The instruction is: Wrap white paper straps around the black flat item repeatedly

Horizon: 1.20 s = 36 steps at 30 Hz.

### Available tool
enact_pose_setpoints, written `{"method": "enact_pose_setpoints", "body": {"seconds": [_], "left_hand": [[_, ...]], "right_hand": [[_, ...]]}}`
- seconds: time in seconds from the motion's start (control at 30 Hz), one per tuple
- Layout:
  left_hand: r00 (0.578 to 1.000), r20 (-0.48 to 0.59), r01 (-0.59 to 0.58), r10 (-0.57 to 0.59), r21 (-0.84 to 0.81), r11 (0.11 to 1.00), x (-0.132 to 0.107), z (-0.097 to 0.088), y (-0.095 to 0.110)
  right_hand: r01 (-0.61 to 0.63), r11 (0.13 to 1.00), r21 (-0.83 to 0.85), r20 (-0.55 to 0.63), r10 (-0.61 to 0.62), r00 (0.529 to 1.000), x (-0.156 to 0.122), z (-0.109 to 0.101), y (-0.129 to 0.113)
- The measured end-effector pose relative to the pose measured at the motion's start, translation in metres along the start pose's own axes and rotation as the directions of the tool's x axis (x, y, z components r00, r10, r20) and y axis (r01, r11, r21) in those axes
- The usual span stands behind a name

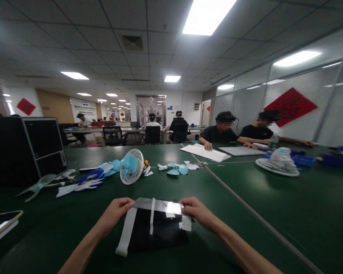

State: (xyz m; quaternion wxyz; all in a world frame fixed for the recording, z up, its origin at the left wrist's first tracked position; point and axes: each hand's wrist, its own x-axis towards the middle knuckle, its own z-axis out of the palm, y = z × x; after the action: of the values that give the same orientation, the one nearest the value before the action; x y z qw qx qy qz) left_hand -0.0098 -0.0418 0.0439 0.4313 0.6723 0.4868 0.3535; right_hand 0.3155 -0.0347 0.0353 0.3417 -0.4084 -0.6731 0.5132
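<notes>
A flat black rectangular piece (pixel 160 232) with a shiny grey band along its far edge is held low over the green table (pixel 231 236). White strips lie across it: a wide ribbed strip (pixel 128 228) down its left side, a narrow one (pixel 152 217) near the middle and a short one on the right. My left hand (pixel 120 207) pinches the far left corner, thumb on top. At the far right corner, my right hand (pixel 197 211) grips the edge the same way. The fingers underneath are hidden.
Beyond lie a white fan grille with blue blades (pixel 130 166), blue-and-white gloves (pixel 88 180) and a loose blue fan blade (pixel 177 168). A phone (pixel 2 224) is at left, near a black computer case (pixel 25 146). A metal strip (pixel 246 205) crosses the table; two people sit at right.
</notes>
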Motion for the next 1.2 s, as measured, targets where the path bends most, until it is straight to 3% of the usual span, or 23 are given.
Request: {"method": "enact_pose_setpoints", "body": {"seconds": [0.1, 0.17, 0.27, 0.37, 0.57, 1.07, 1.2], "left_hand": [[0.999, 0.025, 0.024, -0.024, 0.015, 1.000, -0.006, -0.003, 0.004], [0.991, 0.119, 0.061, -0.058, -0.021, 0.998, -0.010, -0.006, 0.004], [0.947, 0.290, 0.144, -0.136, -0.008, 0.990, -0.014, -0.009, -0.001], [0.908, 0.367, 0.180, -0.202, 0.092, 0.979, -0.012, -0.008, -0.010], [0.912, 0.322, 0.157, -0.255, 0.301, 0.941, -0.004, -0.003, -0.019], [0.936, 0.235, 0.119, -0.263, 0.490, 0.863, -0.010, 0.007, 0.005], [0.945, 0.223, 0.095, -0.240, 0.515, 0.852, -0.009, 0.009, 0.001]], "right_hand": [[-0.028, 1.000, -0.013, -0.034, 0.028, 0.999, -0.001, 0.001, -0.001], [-0.067, 0.997, -0.026, -0.016, 0.067, 0.998, -0.003, 0.001, -0.002], [-0.130, 0.986, -0.102, 0.128, 0.142, 0.981, -0.007, -0.002, 0.000], [-0.161, 0.964, -0.212, 0.212, 0.206, 0.955, -0.009, -0.004, 0.005], [-0.084, 0.892, -0.444, 0.095, 0.140, 0.985, -0.001, 0.001, 0.021], [-0.060, 0.790, -0.611, -0.013, 0.066, 0.998, -0.004, 0.008, 0.013], [-0.032, 0.770, -0.637, -0.010, 0.033, 0.999, -0.004, 0.009, 0.012]]}}
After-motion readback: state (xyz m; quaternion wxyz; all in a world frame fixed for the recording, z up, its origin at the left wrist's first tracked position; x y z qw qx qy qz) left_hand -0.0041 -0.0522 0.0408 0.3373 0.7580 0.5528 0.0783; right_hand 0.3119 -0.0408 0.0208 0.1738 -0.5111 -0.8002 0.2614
